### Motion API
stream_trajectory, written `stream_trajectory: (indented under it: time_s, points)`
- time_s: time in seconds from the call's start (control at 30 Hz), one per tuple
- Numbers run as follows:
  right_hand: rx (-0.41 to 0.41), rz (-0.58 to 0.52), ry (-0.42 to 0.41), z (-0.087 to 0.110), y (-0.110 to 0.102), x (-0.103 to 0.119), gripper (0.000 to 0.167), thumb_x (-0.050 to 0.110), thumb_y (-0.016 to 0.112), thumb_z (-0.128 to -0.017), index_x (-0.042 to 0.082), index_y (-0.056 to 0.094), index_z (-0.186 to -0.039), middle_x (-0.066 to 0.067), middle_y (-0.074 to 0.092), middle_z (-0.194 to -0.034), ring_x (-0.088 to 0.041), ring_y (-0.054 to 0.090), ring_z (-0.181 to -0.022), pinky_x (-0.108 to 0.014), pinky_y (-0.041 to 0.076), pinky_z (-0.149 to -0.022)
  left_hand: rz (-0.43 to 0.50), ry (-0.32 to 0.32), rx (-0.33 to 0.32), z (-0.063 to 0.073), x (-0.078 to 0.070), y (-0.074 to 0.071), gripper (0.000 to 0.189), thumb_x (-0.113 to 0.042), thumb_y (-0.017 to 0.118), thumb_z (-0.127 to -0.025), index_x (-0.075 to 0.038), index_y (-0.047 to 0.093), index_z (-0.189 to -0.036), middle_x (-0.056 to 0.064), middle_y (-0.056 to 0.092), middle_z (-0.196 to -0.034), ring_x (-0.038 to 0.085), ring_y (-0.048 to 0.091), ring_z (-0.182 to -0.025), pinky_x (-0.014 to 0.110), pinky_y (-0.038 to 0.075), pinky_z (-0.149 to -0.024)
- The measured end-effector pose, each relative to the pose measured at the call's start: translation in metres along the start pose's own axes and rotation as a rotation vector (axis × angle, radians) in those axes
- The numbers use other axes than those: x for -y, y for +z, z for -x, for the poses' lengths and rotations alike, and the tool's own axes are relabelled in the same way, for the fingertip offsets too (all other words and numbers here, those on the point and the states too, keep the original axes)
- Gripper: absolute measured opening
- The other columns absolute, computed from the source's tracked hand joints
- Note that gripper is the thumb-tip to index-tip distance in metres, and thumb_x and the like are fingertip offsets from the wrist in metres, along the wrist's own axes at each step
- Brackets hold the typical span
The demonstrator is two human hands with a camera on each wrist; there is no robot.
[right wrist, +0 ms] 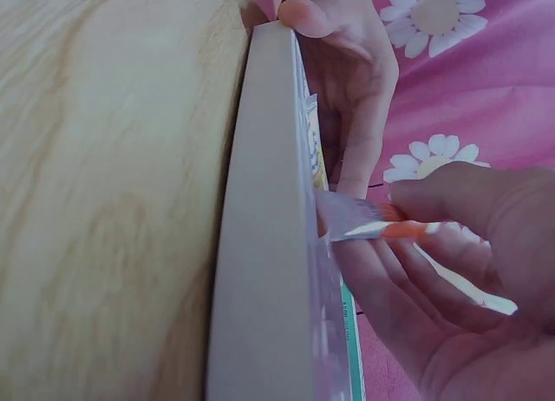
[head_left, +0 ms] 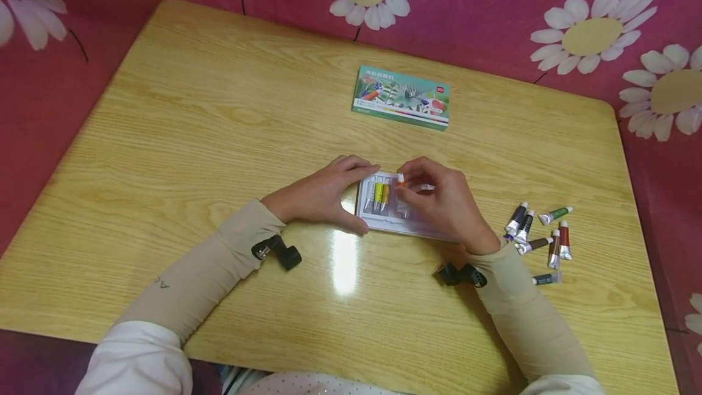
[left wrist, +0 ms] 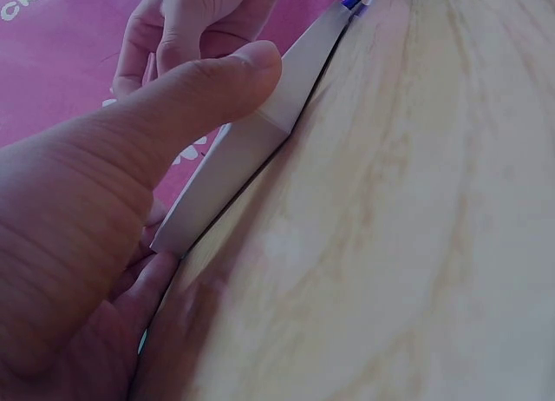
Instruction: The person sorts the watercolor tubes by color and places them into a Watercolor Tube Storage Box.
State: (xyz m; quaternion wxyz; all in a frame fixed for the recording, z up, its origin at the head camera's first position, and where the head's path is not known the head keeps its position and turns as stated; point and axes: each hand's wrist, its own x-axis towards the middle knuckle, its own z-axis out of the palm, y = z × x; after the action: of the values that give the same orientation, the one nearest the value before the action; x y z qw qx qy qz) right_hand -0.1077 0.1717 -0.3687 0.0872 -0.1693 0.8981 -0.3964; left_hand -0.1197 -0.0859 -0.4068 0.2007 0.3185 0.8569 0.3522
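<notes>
The tabletop (head_left: 219, 108) carries a box (head_left: 403, 96), apart beyond the work, perhaps for elbow room. Nearer, the left hand (head_left: 329, 194) spans the tray (right wrist: 264, 227) end between thumb and fingers, likely steadying it; the right hand (head_left: 446, 200) pinches an orange tube (right wrist: 401, 231) above it. Loose tubes (head_left: 554, 250) lie handily rightward.

On my feed the three-o'clock end of the paint tray (head_left: 378, 221) hides behind the right hand (head_left: 445, 201), the loose paint tubes (head_left: 524, 228) toward four o'clock are too small for me to read, and the head view's edge cuts off the daisy (head_left: 31, 0) at ten o'clock.
</notes>
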Motion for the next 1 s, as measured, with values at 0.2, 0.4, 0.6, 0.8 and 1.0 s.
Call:
stream_trajectory:
  time_s: [0.2, 0.4, 0.6, 0.8, 1.0]
  points:
    - [-0.008, 0.029, -0.026, -0.0001, 0.0008, 0.0005, 0.022, 0.011, 0.083, -0.087, 0.008, 0.071, -0.104, -0.008, 0.077, -0.100, -0.017, 0.075, -0.087, -0.018, 0.059, -0.077, 0.005, 0.006, -0.005, 0.0006, 0.0006, 0.0007, 0.115, -0.060, 0.087, -0.073, -0.018, 0.031, -0.164, 0.004, 0.035, -0.165, 0.021, 0.031, -0.153, 0.042, 0.034, -0.127]
    - [0.011, -0.027, 0.023, -0.0002, 0.0014, -0.0002, 0.021, 0.005, 0.080, -0.088, 0.005, 0.069, -0.105, -0.012, 0.076, -0.100, -0.015, 0.073, -0.087, -0.012, 0.056, -0.076, 0.008, 0.014, -0.011, 0.0011, 0.0000, 0.0005, 0.115, -0.059, 0.087, -0.073, -0.018, 0.031, -0.164, 0.004, 0.036, -0.164, 0.021, 0.032, -0.152, 0.041, 0.034, -0.127]
    - [0.026, -0.055, 0.051, 0.0006, 0.0034, -0.0025, 0.021, 0.003, 0.075, -0.088, 0.007, 0.067, -0.107, -0.009, 0.072, -0.102, -0.017, 0.069, -0.092, -0.013, 0.057, -0.080, 0.009, 0.012, -0.011, 0.0017, -0.0011, 0.0001, 0.114, -0.059, 0.087, -0.073, -0.018, 0.031, -0.164, 0.005, 0.036, -0.164, 0.021, 0.032, -0.152, 0.041, 0.034, -0.127]
    - [0.020, -0.052, 0.094, 0.0019, 0.0037, -0.0004, 0.021, 0.006, 0.074, -0.090, 0.009, 0.067, -0.110, -0.008, 0.072, -0.106, -0.019, 0.067, -0.095, -0.014, 0.055, -0.082, 0.006, 0.012, -0.011, 0.0017, -0.0011, 0.0002, 0.114, -0.059, 0.087, -0.073, -0.018, 0.031, -0.164, 0.004, 0.036, -0.164, 0.021, 0.032, -0.152, 0.041, 0.034, -0.126]
    - [0.010, -0.042, 0.176, 0.0006, 0.0056, 0.0016, 0.022, 0.013, 0.072, -0.093, 0.010, 0.067, -0.114, -0.008, 0.071, -0.109, -0.021, 0.067, -0.098, -0.014, 0.054, -0.085, 0.001, 0.013, -0.007, 0.0015, -0.0009, -0.0006, 0.114, -0.059, 0.087, -0.073, -0.018, 0.031, -0.164, 0.004, 0.036, -0.164, 0.021, 0.031, -0.152, 0.041, 0.034, -0.127]
